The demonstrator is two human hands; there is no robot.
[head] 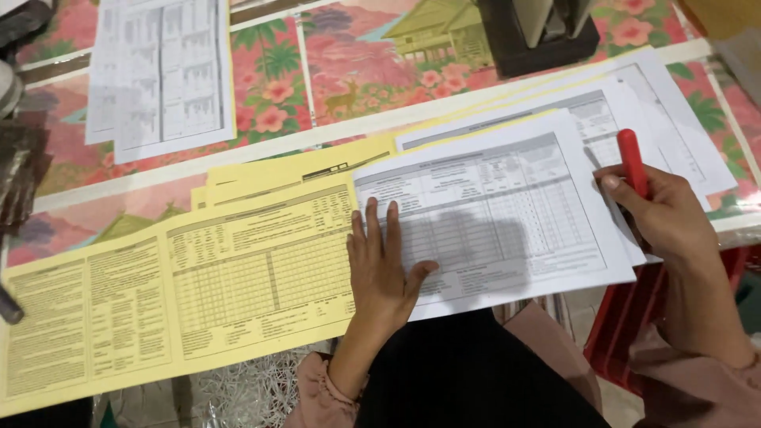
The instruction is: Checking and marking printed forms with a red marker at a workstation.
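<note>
The white form [491,214] lies at the tabletop's near edge, overlapping a yellow form [182,293]; the left hand [380,265] rests flat and released on it, which should stop sliding, while the right hand [666,214] grips a red pen [632,161].

head camera looks steeply down, close over the table [333,131].

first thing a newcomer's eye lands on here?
Probably the long yellow form stretching across the lower left, overlapped by a white form in the middle. The left hand lies flat across the seam between the two, while the right hand at the right edge grips a red pen upright. Behind the papers, the pink floral table cover with its painted houses and deer also catches the eye.
</note>
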